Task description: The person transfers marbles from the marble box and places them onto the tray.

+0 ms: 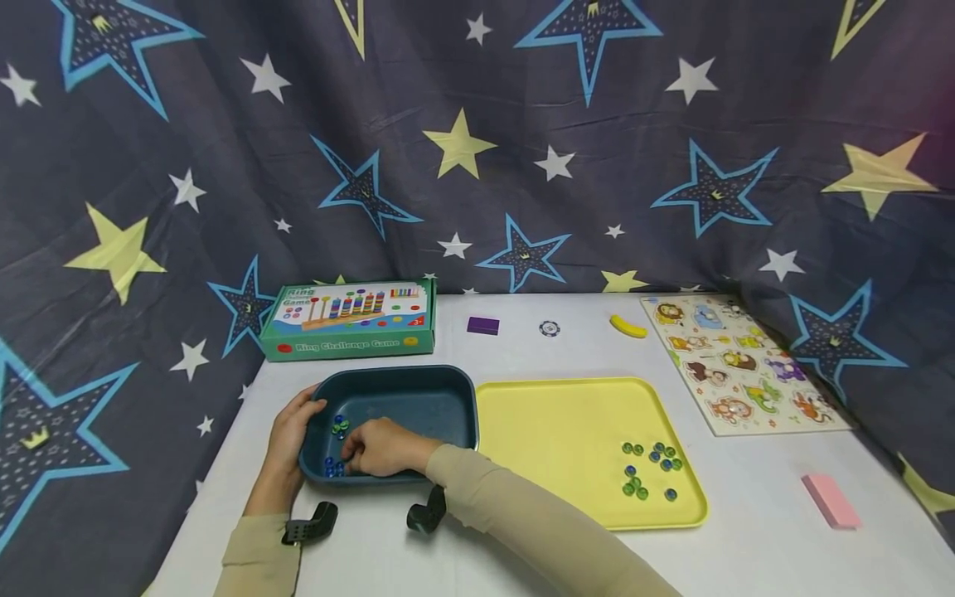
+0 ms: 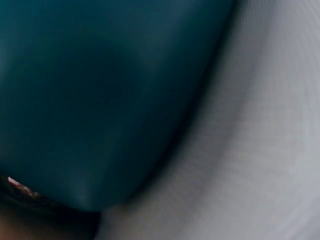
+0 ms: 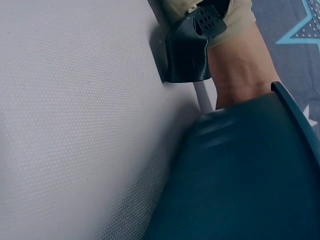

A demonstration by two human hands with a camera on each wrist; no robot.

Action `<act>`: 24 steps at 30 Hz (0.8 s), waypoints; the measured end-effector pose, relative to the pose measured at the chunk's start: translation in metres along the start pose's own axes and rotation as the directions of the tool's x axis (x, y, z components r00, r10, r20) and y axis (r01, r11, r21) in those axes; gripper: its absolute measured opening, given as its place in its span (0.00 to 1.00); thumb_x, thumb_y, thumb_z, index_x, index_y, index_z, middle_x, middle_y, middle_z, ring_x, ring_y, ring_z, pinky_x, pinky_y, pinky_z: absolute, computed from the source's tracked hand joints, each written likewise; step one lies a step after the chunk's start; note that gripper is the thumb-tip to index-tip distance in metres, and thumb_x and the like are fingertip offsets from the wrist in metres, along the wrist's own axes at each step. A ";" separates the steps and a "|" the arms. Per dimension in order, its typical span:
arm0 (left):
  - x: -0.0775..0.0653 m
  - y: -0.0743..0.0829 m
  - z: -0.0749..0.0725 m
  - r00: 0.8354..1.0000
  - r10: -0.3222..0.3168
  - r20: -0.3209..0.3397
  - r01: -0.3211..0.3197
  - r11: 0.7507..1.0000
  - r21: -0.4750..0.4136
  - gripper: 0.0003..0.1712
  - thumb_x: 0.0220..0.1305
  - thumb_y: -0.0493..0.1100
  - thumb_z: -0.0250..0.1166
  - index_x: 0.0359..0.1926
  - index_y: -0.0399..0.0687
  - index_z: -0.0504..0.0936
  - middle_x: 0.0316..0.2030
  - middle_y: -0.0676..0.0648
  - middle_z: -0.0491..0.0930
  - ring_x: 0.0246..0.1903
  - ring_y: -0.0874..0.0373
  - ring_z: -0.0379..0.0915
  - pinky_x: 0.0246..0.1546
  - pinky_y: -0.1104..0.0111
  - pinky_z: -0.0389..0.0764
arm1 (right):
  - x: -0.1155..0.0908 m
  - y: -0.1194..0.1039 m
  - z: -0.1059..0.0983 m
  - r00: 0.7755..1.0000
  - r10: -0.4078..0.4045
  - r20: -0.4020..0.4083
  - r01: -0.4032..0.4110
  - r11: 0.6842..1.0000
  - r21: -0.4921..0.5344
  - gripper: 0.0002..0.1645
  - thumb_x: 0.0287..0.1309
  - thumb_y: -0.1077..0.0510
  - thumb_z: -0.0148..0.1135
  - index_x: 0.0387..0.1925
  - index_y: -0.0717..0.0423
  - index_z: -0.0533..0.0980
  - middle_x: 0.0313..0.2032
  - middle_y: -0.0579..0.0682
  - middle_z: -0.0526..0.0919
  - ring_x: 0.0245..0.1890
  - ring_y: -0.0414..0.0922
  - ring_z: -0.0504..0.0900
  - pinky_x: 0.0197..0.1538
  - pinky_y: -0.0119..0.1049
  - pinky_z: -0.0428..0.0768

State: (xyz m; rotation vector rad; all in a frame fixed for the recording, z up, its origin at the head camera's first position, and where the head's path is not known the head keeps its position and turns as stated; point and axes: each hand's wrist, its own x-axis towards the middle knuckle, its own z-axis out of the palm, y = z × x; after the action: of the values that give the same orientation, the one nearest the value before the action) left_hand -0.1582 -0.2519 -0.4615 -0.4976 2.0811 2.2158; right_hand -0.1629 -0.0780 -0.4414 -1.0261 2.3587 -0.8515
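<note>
White cloth covers the table [image 1: 522,564] I work at, and behind it hangs a dark grey curtain [image 1: 403,91] printed with yellow, white and blue-edged stars. Along the back of the table stand a green game box [image 1: 351,342], a purple block [image 1: 482,326], a round patterned chip [image 1: 549,328] and a curved yellow piece [image 1: 628,327]; an animal picture board [image 1: 746,365] lies at the right, with a pink block [image 1: 831,501] nearer me.

My left hand [image 1: 289,431] grips the left end of the teal bin [image 1: 418,385], thumb at the rim. My right hand [image 1: 384,448] is down inside, fingers bent, just beside the blue marbles [image 1: 329,470] in the near left corner; I cannot tell whether my fingertips pinch one. Green and blue marbles [image 1: 344,425] sit a little farther back in the bin, and more marbles [image 1: 642,493] lie on the right part of the yellow tray [image 1: 552,414].

Only from above do I see any marbles. My left wrist view is mostly the bin's blurred outer wall; my right wrist view adds the cloth's fine weave and the black wrist mount [image 3: 187,52] on my left forearm [image 3: 242,70].
</note>
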 end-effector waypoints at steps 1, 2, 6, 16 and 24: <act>0.000 0.000 0.000 1.000 0.001 -0.001 -0.001 1.000 0.000 0.25 0.66 0.43 0.49 0.63 0.45 0.62 0.61 0.46 0.62 0.58 0.56 0.57 0.55 0.67 0.59 | 0.000 0.000 0.000 1.000 0.001 0.001 -0.001 1.000 0.000 0.10 0.52 0.54 0.62 0.37 0.49 0.81 0.26 0.34 0.78 0.25 0.29 0.73 0.35 0.21 0.69; 0.000 0.000 0.000 1.000 0.003 -0.001 -0.003 1.000 0.001 0.25 0.66 0.43 0.49 0.63 0.45 0.62 0.61 0.46 0.62 0.58 0.56 0.57 0.55 0.67 0.59 | 0.000 0.000 0.001 1.000 0.003 0.007 -0.003 1.000 0.006 0.09 0.53 0.54 0.62 0.37 0.49 0.81 0.26 0.34 0.79 0.25 0.28 0.73 0.34 0.20 0.69; 0.000 0.000 0.001 1.000 0.005 -0.009 -0.005 1.000 0.017 0.25 0.66 0.43 0.49 0.63 0.45 0.62 0.61 0.46 0.62 0.58 0.56 0.56 0.56 0.66 0.58 | 0.000 0.000 0.001 0.999 -0.004 0.037 0.003 1.000 0.029 0.09 0.53 0.56 0.62 0.38 0.49 0.82 0.25 0.33 0.81 0.25 0.26 0.74 0.34 0.20 0.70; 0.001 0.000 0.002 1.000 -0.007 -0.013 0.007 1.000 0.005 0.25 0.66 0.42 0.49 0.63 0.44 0.62 0.60 0.46 0.62 0.58 0.57 0.56 0.57 0.67 0.57 | -0.001 0.001 0.001 0.999 -0.006 0.044 0.005 1.000 0.031 0.06 0.54 0.56 0.61 0.31 0.44 0.83 0.25 0.31 0.81 0.28 0.25 0.74 0.38 0.19 0.69; -0.002 0.005 0.003 1.000 -0.018 -0.015 0.018 1.000 0.005 0.24 0.66 0.41 0.48 0.63 0.43 0.62 0.61 0.46 0.61 0.58 0.57 0.55 0.57 0.66 0.56 | -0.003 -0.002 0.000 0.998 0.012 0.069 -0.018 0.996 0.087 0.05 0.55 0.58 0.60 0.31 0.47 0.82 0.24 0.33 0.80 0.27 0.27 0.75 0.37 0.20 0.70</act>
State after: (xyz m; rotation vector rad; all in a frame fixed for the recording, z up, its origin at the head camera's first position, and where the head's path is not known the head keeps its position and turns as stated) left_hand -0.1580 -0.2490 -0.4560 -0.5317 2.0805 2.2036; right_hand -0.1596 -0.0765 -0.4400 -0.9855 2.2490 -0.8918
